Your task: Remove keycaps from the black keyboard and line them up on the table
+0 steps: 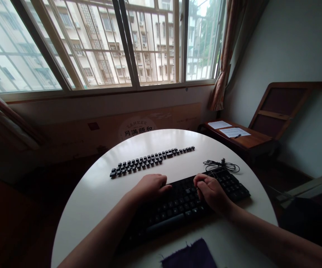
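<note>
A black computer keyboard [174, 212] lies at a slant on the white round table, with bare patches in its upper rows where keycaps are off. At its back edge is my left hand [152, 185], fingers curled over the edge and thumb on top. My right hand [209, 191] is closed in a pinch above the right part of the keyboard; what its fingertips hold is too small or hidden to name. Several loose black keycaps [141, 162] stand in slanting rows behind the keyboard. A coiled black cable [230, 166] lies at its back right corner.
A dark purple cloth [190, 257] with a frayed edge lies at the near side of the white table [91, 208]. To the right, a wooden chair [264, 139] bears paper sheets [235, 132] and a pen. A barred window [149, 48] and a printed cardboard box [161, 117] are beyond the table.
</note>
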Demonstrator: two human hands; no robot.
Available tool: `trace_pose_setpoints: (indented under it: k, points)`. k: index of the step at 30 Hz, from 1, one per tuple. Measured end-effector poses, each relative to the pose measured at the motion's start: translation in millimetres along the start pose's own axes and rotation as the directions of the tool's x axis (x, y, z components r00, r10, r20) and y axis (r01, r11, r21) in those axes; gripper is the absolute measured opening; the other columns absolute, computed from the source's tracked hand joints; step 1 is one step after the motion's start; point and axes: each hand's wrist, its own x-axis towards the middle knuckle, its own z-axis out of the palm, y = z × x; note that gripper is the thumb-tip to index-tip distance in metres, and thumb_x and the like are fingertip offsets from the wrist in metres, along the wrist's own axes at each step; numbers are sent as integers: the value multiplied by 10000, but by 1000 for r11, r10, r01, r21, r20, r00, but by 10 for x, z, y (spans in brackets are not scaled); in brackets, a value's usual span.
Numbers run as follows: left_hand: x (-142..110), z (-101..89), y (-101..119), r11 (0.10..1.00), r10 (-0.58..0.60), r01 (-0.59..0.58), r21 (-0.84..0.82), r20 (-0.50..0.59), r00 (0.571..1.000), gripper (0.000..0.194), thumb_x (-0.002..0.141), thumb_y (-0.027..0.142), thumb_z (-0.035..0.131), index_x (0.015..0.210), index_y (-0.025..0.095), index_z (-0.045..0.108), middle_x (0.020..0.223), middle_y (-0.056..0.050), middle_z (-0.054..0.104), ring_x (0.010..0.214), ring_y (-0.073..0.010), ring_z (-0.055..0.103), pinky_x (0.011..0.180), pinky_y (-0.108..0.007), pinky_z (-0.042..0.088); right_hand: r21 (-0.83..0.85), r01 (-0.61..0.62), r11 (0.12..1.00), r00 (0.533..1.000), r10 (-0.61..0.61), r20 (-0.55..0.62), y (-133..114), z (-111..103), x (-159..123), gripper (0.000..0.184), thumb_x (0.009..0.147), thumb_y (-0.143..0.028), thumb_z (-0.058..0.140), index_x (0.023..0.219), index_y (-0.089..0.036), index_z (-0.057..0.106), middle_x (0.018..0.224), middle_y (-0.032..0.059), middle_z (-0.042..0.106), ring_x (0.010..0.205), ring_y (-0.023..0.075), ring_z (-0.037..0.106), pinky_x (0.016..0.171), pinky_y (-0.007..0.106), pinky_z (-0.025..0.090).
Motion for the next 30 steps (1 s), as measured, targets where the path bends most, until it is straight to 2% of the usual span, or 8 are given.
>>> trace_pose_setpoints:
  k: [4, 6, 9, 11, 15, 20, 24, 30]
  points:
    - [-34, -14, -19, 1000, -10, 10, -7, 6, 1000, 341, 954, 489, 443, 869, 200, 604, 881, -51, 661, 760, -215, 613, 605, -287, 424, -2, 0, 1000, 1000, 0, -12, 6, 7, 1, 100, 781, -228, 455, 719, -197, 528, 426, -65, 477, 390, 100, 384, 405, 206, 280]
    - [-86, -60, 24, 1000, -18, 18, -1, -17, 1000, 302, 944, 467, 482, 966, 201, 623, 954, -63, 665, 825, -231, 622, 661, -305, 456, -2, 1, 1000, 1000, -1, -12, 6, 8, 3, 101, 780, -231, 456, 717, -197, 528, 427, -64, 479, 392, 101, 386, 404, 206, 281]
    - [-178, -169, 236, 999, -13, 19, 35, -148, 989, 340, 920, 416, 561, 1182, 203, 594, 1114, -89, 645, 1004, -270, 598, 828, -367, 475, 3, 1, 1000, 1000, -1, -9, 1, 6, 5, 107, 787, -235, 454, 719, -199, 527, 431, -64, 480, 392, 100, 386, 403, 205, 281]
    - [-205, -204, 444, 999, 13, -3, 41, -224, 975, 364, 926, 374, 569, 1249, 207, 568, 1158, -90, 635, 1054, -273, 575, 867, -381, 472, -4, 4, 1000, 1000, -4, -8, 3, 3, 6, 113, 795, -233, 454, 720, -198, 531, 435, -65, 481, 395, 99, 386, 405, 204, 285]
    - [-116, -47, 745, 998, 55, -61, -19, -230, 972, 227, 939, 246, 551, 1145, 217, 641, 1104, -69, 659, 1004, -240, 585, 821, -342, 499, -33, 28, 999, 999, -28, -18, 22, 1, 6, 121, 806, -221, 456, 725, -195, 542, 443, -65, 483, 414, 102, 412, 429, 204, 318]
    - [35, 216, 732, 980, -61, 12, -196, -247, 967, 160, 883, 277, 634, 1006, 224, 722, 996, -52, 680, 962, -239, 592, 849, -349, 500, -44, 31, 999, 999, -32, -15, 25, 6, 5, 132, 813, -212, 446, 719, -198, 537, 440, -65, 485, 416, 103, 422, 432, 205, 325]
    - [37, 227, 705, 966, -100, 30, -258, -263, 960, 145, 869, 281, 635, 959, 245, 743, 984, -41, 682, 955, -234, 589, 819, -345, 494, -59, 39, 997, 999, -41, -21, -8, 6, 4, 139, 810, -217, 446, 708, -198, 538, 439, -64, 485, 413, 103, 426, 437, 209, 332]
    - [34, 212, 726, 963, -119, 43, -267, -272, 955, 118, 869, 290, 641, 924, 246, 735, 974, -33, 665, 953, -231, 583, 790, -334, 487, -56, 24, 998, 999, -26, -26, -33, 7, -3, 133, 803, -214, 445, 710, -200, 538, 436, -68, 486, 409, 104, 433, 440, 211, 331]
